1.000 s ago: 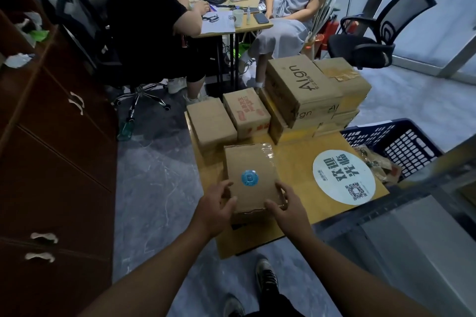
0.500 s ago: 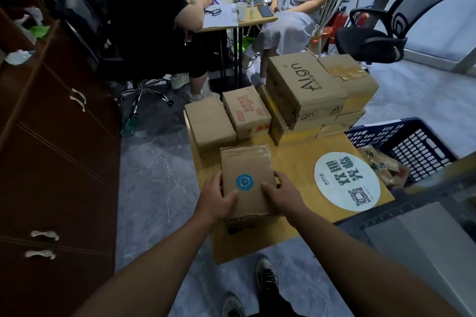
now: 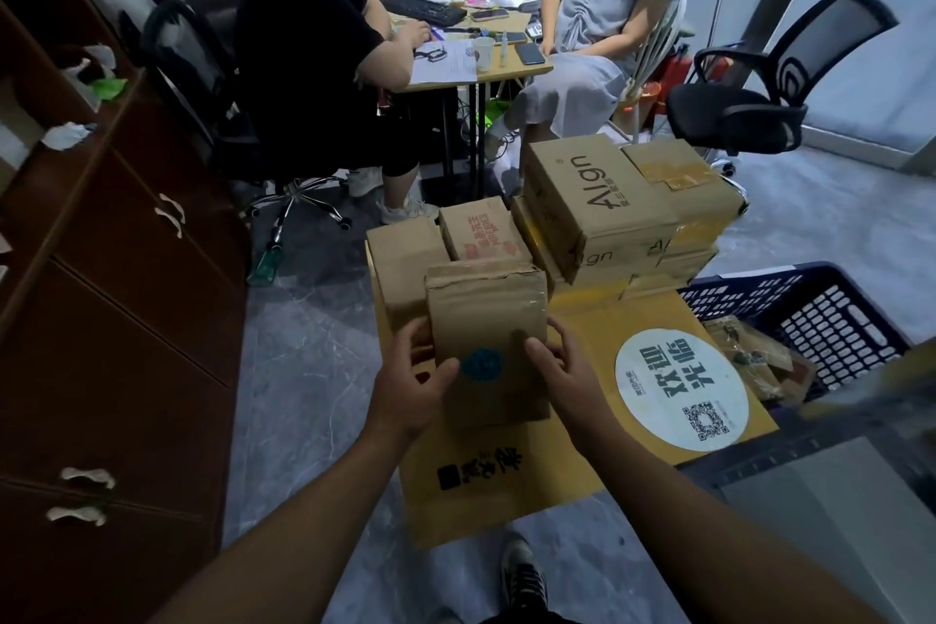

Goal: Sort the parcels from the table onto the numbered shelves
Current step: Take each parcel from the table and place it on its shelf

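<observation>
I hold a small brown cardboard parcel (image 3: 489, 324) with a round blue sticker, lifted off the yellow table (image 3: 582, 319) and tilted up toward me. My left hand (image 3: 413, 383) grips its left side and my right hand (image 3: 559, 370) grips its right side. Behind it on the table stand a plain brown parcel (image 3: 400, 251), a parcel with red print (image 3: 481, 231), and a stack of larger boxes topped by one marked "Align" (image 3: 592, 198). A taped box (image 3: 678, 188) sits beside that one.
A dark blue plastic crate (image 3: 830, 314) with bagged items stands right of the table. A dark wood cabinet (image 3: 111, 299) lines the left. Two people sit at a desk (image 3: 471, 61) behind the table. A black office chair (image 3: 749, 106) is at the far right. A grey metal shelf edge (image 3: 835, 436) lies lower right.
The parcel lay flat on the table under both hands; now it is raised and tipped up, uncovering black print on the table. The view has shifted closer and upward.
</observation>
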Demonstrator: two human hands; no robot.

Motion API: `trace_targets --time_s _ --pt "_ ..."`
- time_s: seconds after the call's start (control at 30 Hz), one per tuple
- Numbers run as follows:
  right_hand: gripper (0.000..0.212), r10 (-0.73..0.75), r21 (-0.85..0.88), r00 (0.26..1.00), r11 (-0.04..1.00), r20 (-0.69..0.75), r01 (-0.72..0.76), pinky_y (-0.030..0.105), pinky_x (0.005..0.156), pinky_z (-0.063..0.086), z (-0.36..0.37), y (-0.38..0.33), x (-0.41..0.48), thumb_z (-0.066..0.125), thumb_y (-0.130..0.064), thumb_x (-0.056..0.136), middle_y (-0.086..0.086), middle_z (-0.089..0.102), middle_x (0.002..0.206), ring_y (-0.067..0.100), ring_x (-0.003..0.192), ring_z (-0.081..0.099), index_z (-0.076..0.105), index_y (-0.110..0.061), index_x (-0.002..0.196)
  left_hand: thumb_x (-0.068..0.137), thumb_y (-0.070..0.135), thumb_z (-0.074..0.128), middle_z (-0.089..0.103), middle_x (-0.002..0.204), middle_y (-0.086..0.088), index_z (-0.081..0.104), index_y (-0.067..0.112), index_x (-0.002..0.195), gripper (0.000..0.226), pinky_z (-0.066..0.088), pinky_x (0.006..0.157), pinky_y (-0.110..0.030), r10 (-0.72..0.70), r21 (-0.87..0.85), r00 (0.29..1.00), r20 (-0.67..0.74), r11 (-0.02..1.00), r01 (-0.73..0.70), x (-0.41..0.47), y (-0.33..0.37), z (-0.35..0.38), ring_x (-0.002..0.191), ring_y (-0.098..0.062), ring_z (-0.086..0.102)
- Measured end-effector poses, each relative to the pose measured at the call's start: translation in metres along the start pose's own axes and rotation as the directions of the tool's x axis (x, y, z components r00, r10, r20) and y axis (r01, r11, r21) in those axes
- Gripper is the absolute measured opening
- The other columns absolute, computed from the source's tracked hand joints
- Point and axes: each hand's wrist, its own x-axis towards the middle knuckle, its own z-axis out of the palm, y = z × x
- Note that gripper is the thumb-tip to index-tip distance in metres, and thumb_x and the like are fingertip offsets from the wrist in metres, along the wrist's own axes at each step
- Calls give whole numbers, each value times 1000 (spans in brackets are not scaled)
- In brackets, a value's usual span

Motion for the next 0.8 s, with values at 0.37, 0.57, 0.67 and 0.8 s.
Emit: trace_targets --time_s 0.37,0.57,0.67,0.8 --pt "51 117 -36 993 992 -34 -118 42 86 49 -11 -27 7 37 -62 100 0 59 126 19 108 60 50 -27 136 79 59 57 56 118 9 30 35 149 78 48 79 -25 -18 -67 999 -28 998 16 0 18 0 108 -8 56" --pt "54 263 -97 965 960 5 -262 58 98 47 -12 -36 1 38 -65 99 5 53 131 32 116 58 44 -31 140 90 58 49 48 130 2 41 27 146 64 45 99 -37 -48 6 999 19 999 47 2 21 -1 121 -19 50" --pt "42 252 -59 967 966 24 -250 52 91 52 -9 -38 -3 47 -50 101 5 54 132 27 108 59 43 -33 140 91 51 56 52 130 4 46 29 142 56 49 95 -34 -26 4 999 36 1000 26 0 19 0 117 -15 53" --pt "47 124 12 992 992 2 -124 38 79 52 -11 -34 -8 56 -27 100 4 55 128 18 107 56 39 -38 143 92 35 63 58 127 6 46 31 134 46 48 84 -22 33 6 999 12 999 -33 -7 20 -1 115 -13 57"
